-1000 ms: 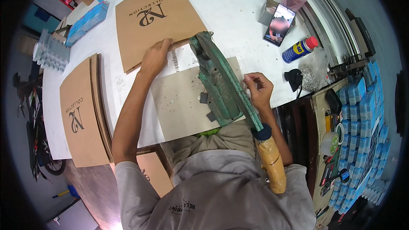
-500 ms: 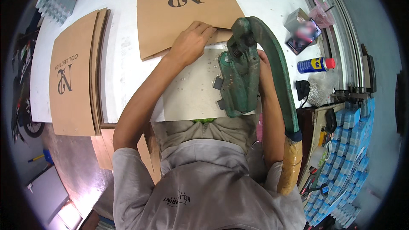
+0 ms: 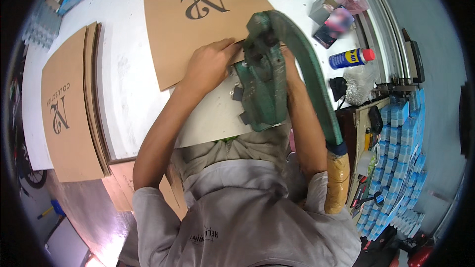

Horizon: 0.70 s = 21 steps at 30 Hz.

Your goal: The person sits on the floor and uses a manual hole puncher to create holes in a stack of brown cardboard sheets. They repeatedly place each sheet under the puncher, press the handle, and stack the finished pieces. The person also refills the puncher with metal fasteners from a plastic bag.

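Observation:
A flat brown paper bag [image 3: 205, 34] with dark print lies on the table, its near edge up against the head of a green metal hand press [image 3: 262, 89]. My left hand [image 3: 210, 66] is closed on that near edge, fingers curled at the bag's opening just left of the press. Behind the press, my right hand [image 3: 288, 59] reaches up close to the bag's edge; the press hides most of its fingers. The press's curved green lever [image 3: 309, 59] is raised and ends in a tape-wrapped handle [image 3: 338, 183] above my right forearm. A pale board [image 3: 208, 118] lies beneath the press.
Several brown bags [image 3: 69, 113] are stacked at the left table edge. On the right are a blue spray can [image 3: 349, 58] with a red cap, a small grey box [image 3: 323, 9], a plastic bag of small metal pieces [image 3: 357, 89] and stacked blue-white packs [image 3: 396, 153].
The brown bag has come nearer to me and closer to the press, with my left hand moving along on its edge. The whole view has also shifted somewhat.

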Each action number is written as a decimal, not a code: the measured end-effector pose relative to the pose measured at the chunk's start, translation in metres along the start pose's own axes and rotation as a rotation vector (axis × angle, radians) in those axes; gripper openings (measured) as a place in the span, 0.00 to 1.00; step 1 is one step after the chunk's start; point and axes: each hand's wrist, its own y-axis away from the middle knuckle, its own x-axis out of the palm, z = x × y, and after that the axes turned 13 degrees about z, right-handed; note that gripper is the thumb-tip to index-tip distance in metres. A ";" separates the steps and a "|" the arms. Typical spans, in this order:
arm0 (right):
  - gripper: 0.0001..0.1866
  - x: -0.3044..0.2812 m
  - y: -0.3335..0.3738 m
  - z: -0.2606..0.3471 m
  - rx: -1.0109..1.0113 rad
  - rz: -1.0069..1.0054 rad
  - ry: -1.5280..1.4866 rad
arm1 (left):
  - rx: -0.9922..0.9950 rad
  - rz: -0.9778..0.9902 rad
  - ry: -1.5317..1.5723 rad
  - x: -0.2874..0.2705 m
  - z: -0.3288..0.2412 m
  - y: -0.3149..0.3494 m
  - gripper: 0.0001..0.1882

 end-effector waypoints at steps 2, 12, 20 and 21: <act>0.15 0.009 0.005 0.002 -0.019 -0.002 -0.029 | -0.020 0.025 0.008 -0.004 0.002 0.002 0.21; 0.16 0.011 0.014 0.000 -0.083 0.061 0.147 | -0.128 0.049 0.075 -0.006 0.000 0.000 0.14; 0.16 0.013 0.036 0.000 -0.086 0.034 0.223 | -0.133 0.006 0.193 0.004 -0.023 0.017 0.11; 0.16 0.012 0.034 -0.001 -0.102 0.037 0.305 | -0.133 -0.022 0.185 0.006 -0.023 0.017 0.11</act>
